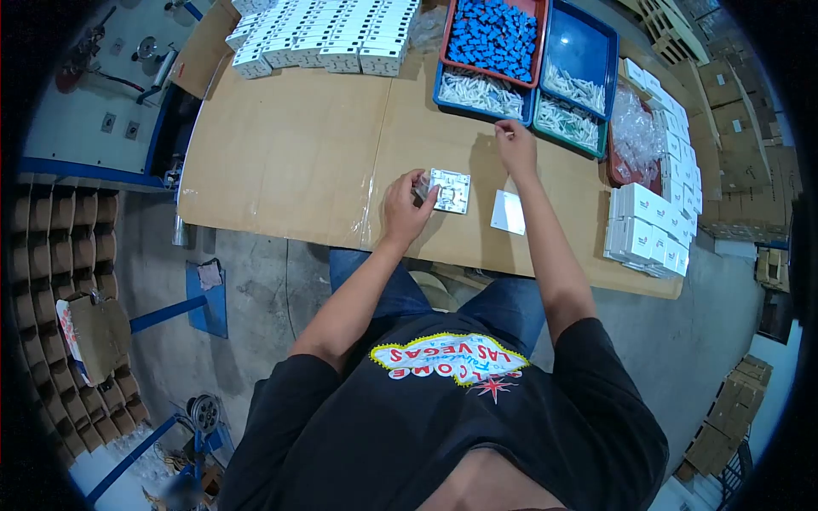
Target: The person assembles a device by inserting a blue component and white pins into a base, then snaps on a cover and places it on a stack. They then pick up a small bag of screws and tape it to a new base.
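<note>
My left hand (407, 209) grips the left edge of a white square electrical fitting (451, 191), its detailed inner face up on the cardboard. A bit of clear plastic shows at those fingers. My right hand (517, 152) is raised near the front edge of a blue tray (487, 111), thumb and fingers closed together; whatever they hold is too small to make out. Small white plastic parts (482, 91) fill that tray. Below the right hand, beside the forearm, lies a flat white plate (509, 212).
Small blue parts (492, 38) fill a red tray above the white parts. A blue tray (582, 43) and a green tray (569, 140) hold more white pieces. White boxes stand stacked at right (648, 228) and back left (328, 38). Bagged plastic (637, 132) lies at right.
</note>
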`<state>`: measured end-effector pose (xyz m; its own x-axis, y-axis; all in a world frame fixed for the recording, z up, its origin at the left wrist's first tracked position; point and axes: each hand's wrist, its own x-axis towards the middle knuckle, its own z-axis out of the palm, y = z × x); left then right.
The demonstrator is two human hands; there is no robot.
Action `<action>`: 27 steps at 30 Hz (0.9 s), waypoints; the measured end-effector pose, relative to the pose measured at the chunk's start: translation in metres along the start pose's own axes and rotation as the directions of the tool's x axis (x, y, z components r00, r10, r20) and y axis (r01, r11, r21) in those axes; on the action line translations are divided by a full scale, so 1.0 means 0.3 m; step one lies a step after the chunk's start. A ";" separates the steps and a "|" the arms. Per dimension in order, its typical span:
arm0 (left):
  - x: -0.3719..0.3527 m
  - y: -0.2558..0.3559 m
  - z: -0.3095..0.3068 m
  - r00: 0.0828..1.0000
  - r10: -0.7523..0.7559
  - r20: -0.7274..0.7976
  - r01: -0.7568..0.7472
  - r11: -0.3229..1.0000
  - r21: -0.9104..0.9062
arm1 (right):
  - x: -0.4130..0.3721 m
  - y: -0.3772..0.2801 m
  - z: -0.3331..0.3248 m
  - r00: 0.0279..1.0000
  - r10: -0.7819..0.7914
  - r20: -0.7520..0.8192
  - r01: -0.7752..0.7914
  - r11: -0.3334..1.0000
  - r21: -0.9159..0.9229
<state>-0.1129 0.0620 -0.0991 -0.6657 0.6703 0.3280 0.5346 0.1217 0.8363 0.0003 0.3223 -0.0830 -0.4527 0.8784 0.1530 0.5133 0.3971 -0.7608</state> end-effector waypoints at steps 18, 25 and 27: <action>0.006 0.013 -0.005 1.000 0.003 0.014 -0.003 1.000 0.025 | 0.269 -0.111 0.106 0.957 -0.178 0.231 0.264 0.865 -0.426; 0.006 0.008 -0.005 1.000 -0.004 0.016 0.004 1.000 0.020 | 0.295 -0.061 0.089 0.974 -0.192 0.119 0.218 0.940 -0.261; 0.006 0.004 -0.005 1.000 -0.007 0.016 0.007 1.000 0.019 | 0.284 -0.057 0.070 0.980 -0.197 0.025 0.198 0.974 -0.113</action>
<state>-0.1142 0.0624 -0.0968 -0.6611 0.6811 0.3146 0.5396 0.1403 0.8302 -0.0624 0.3848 -0.0701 -0.5627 0.7763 0.2840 0.4924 0.5907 -0.6392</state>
